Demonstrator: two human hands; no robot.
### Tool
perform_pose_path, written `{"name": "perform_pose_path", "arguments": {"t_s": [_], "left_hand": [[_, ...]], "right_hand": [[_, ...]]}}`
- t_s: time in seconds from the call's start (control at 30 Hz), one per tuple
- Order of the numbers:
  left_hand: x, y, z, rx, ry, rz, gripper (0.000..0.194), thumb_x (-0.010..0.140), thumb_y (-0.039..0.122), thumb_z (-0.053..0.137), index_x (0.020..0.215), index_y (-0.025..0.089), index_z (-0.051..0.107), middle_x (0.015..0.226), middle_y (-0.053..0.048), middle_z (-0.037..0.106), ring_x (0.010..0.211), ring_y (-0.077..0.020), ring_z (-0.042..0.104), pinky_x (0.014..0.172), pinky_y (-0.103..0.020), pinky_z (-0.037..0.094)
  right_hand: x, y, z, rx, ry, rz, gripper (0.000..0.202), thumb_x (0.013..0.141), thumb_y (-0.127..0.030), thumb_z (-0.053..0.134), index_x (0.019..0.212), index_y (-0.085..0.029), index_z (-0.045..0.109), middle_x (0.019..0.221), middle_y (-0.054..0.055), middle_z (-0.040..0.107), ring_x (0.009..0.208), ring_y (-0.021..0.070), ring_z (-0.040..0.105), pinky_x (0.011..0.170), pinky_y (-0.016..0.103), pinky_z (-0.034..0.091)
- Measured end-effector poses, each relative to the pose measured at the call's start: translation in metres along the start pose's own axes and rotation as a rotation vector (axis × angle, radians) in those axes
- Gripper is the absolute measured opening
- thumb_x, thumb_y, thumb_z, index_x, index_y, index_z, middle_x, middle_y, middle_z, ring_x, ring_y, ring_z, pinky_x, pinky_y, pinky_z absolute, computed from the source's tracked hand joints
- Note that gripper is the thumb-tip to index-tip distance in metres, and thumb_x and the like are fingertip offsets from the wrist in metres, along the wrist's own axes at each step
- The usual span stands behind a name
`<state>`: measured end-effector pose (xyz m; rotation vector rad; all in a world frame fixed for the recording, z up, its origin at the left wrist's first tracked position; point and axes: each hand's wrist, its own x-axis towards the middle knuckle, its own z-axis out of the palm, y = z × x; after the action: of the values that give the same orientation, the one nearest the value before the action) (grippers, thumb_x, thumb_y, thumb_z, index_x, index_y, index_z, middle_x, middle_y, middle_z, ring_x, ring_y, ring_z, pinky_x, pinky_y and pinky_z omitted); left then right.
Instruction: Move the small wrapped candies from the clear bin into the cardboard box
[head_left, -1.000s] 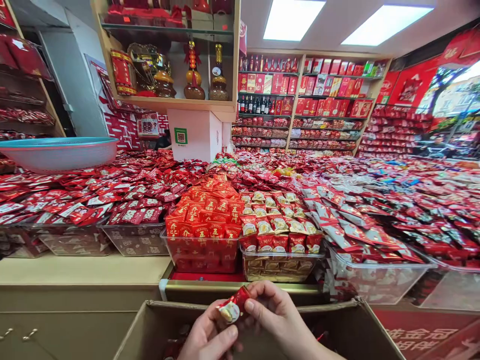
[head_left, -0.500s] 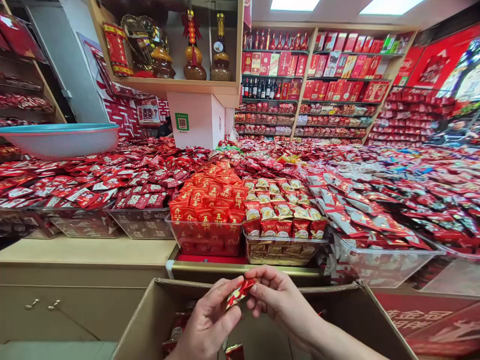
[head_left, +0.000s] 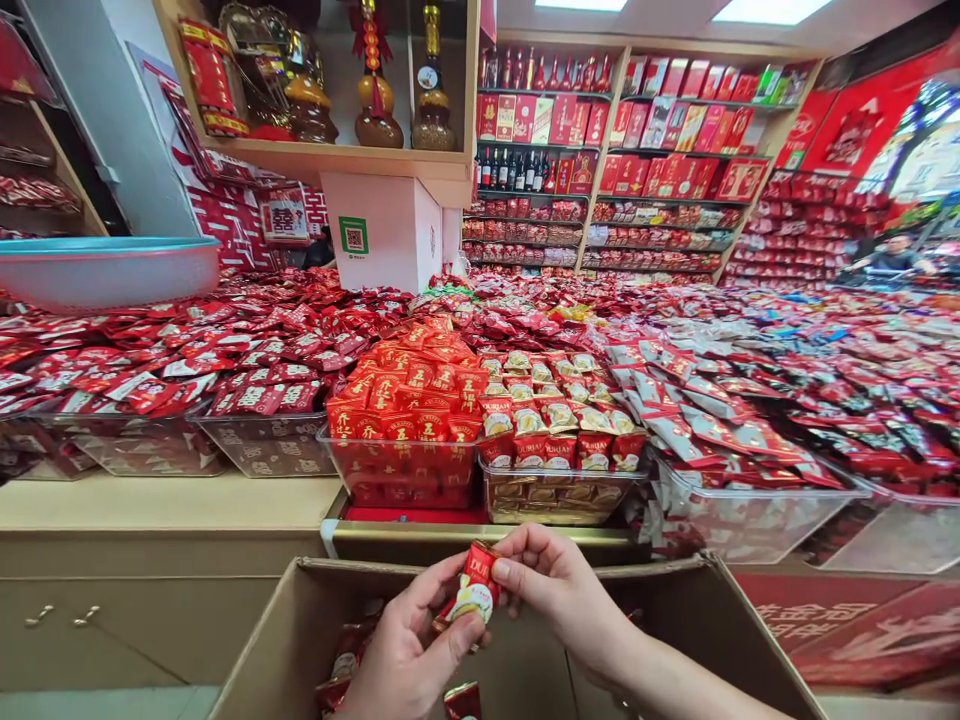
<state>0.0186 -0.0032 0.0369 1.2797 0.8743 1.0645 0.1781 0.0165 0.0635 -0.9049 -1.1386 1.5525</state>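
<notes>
A small red durian candy packet (head_left: pixel 477 585) with gold ends is held between both hands above an open cardboard box (head_left: pixel 270 640). My left hand (head_left: pixel 416 640) grips its lower left part, thumb across the front. My right hand (head_left: pixel 559 590) pinches its upper right edge between thumb and fingers. The packet's printed front faces me, tilted. Inside the box, a loose red packet (head_left: pixel 463 700) lies below my hands, and more red packets (head_left: pixel 345 660) sit at the left, partly hidden by my left hand.
Just beyond the box stands a clear bin of durian packets (head_left: pixel 562 495). Left of it is a bin of orange-red packets (head_left: pixel 405 470), right a bin of red-and-white packets (head_left: pixel 757 510). A blue-rimmed basin (head_left: pixel 105 275) rests at far left. An overhanging display cabinet (head_left: pixel 337 160) juts above.
The packet has turned so its printed front shows, where before it was seen nearly edge-on. Both hands still hold it. The view has shifted slightly.
</notes>
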Motion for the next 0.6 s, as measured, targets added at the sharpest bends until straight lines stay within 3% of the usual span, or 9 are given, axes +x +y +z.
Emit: {"name": "perform_pose_path", "arguments": {"t_s": [0.17,0.3,0.43,0.53,0.6], "left_hand": [[0.0,0.001,0.002,-0.021,0.128,0.049,0.037,0.066,0.033,0.067,0.1,0.022,0.059,0.094,-0.003,0.067,0.084,-0.0194,0.061,0.068,-0.025,0.053],[0.004,-0.002,-0.018,0.162,0.124,0.181,0.039,0.072,0.04,0.059,0.107,0.024,0.054,0.088,-0.003,0.067,0.084,-0.0191,0.062,0.07,-0.025,0.052],[0.023,-0.009,-0.053,0.49,0.242,0.271,0.034,0.078,0.033,0.052,0.11,0.025,0.048,0.092,-0.003,0.064,0.076,-0.0148,0.064,0.071,-0.023,0.052],[0.037,-0.016,-0.068,0.6,0.285,0.325,0.03,0.08,0.032,0.048,0.109,0.023,0.048,0.086,-0.002,0.064,0.071,-0.0142,0.064,0.065,-0.022,0.054],[0.041,-0.018,-0.07,0.698,0.291,0.397,0.029,0.078,0.03,0.051,0.106,0.024,0.05,0.082,-0.001,0.065,0.07,-0.014,0.064,0.064,-0.02,0.054]], "right_hand": [[-0.002,0.004,0.004,-0.059,-0.07,-0.04,0.03,0.065,-0.039,0.065,0.071,-0.013,0.052,0.061,-0.001,0.054,0.052,0.0066,0.045,0.051,0.021,0.038],[-0.004,-0.004,0.0,-0.19,-0.046,-0.139,0.024,0.071,-0.037,0.06,0.072,-0.014,0.054,0.06,-0.001,0.053,0.054,0.0071,0.044,0.052,0.02,0.036],[0.013,-0.061,-0.016,-0.412,0.08,-0.363,0.022,0.073,-0.036,0.055,0.079,-0.016,0.06,0.068,0.002,0.059,0.057,0.0092,0.048,0.052,0.021,0.039],[0.054,-0.117,-0.036,-0.606,0.293,-0.556,0.024,0.073,-0.037,0.053,0.082,-0.015,0.06,0.068,0.002,0.06,0.057,0.01,0.05,0.05,0.021,0.039],[0.091,-0.143,-0.049,-0.758,0.424,-0.529,0.026,0.076,-0.037,0.048,0.084,-0.014,0.058,0.065,0.001,0.059,0.051,0.0092,0.048,0.047,0.02,0.038]]}}
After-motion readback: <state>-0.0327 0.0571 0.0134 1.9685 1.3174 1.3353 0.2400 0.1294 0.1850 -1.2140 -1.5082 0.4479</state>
